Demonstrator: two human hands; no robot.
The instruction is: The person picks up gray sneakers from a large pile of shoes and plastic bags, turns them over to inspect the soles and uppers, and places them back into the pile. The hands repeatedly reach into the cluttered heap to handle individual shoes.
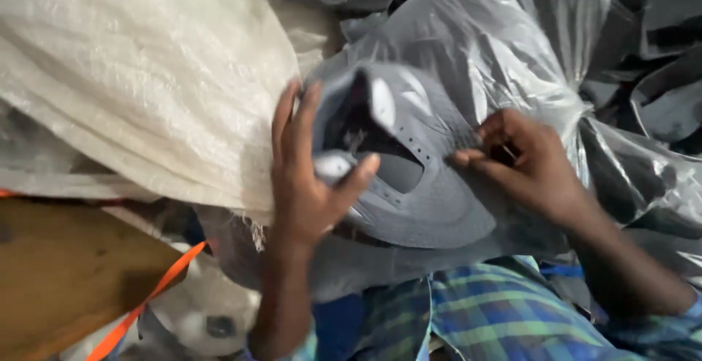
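Over lap: left hand (311, 178) grips grey shoe upper (409, 164) w/ thumb inside; right hand (523, 160) pinches its edge. Best keep piece taut, left grip firm.

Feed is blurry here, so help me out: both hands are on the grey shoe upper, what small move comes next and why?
Probably draw the right hand slightly away: its fingertips pinch something thin at the edge of the grey perforated shoe upper, too blurred to identify, while the left hand grips the piece steady.
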